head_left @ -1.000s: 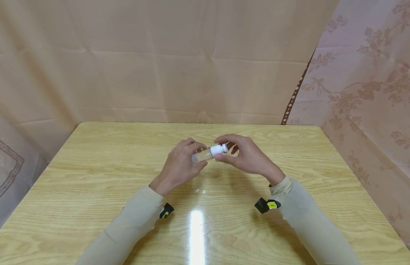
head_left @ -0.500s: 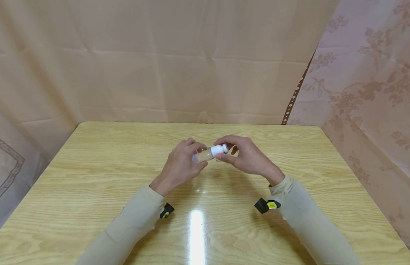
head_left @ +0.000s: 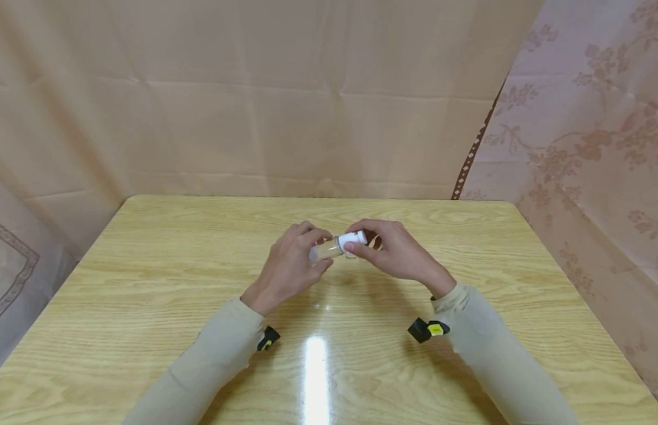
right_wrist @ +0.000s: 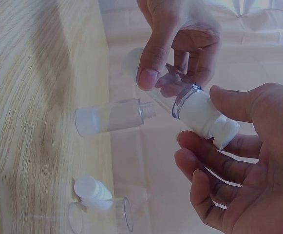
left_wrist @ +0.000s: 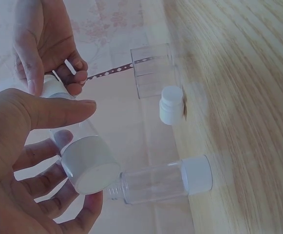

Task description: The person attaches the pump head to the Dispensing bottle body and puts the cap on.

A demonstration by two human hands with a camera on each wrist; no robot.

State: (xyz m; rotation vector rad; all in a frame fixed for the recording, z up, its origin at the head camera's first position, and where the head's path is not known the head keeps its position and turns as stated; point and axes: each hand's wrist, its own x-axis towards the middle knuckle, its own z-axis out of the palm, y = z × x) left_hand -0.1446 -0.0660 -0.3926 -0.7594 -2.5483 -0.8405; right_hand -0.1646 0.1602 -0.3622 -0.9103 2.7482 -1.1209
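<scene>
A clear bottle (head_left: 327,250) with a white collar (head_left: 350,241) is held tilted between both hands above the table. The left hand (head_left: 288,262) grips its clear body; in the left wrist view, the bottle's white base (left_wrist: 90,165) shows beside the thumb. Around the white collar, the right hand (head_left: 398,251) has its thumb and fingers. The right wrist view shows the collar (right_wrist: 197,112) joined to the clear body, with a small white nozzle end (right_wrist: 224,131) by the right fingers.
Beyond the hands, the wrist views show an upright clear bottle with a white base (left_wrist: 153,184), a small white capped piece (left_wrist: 171,106) and a clear cylinder (left_wrist: 153,75) on the wooden table (head_left: 148,265). Curtains hang behind the table.
The right thumb has shifted slightly up over the white collar, and the right fingers have moved a little. The left hand keeps its grip in nearly the same spot.
</scene>
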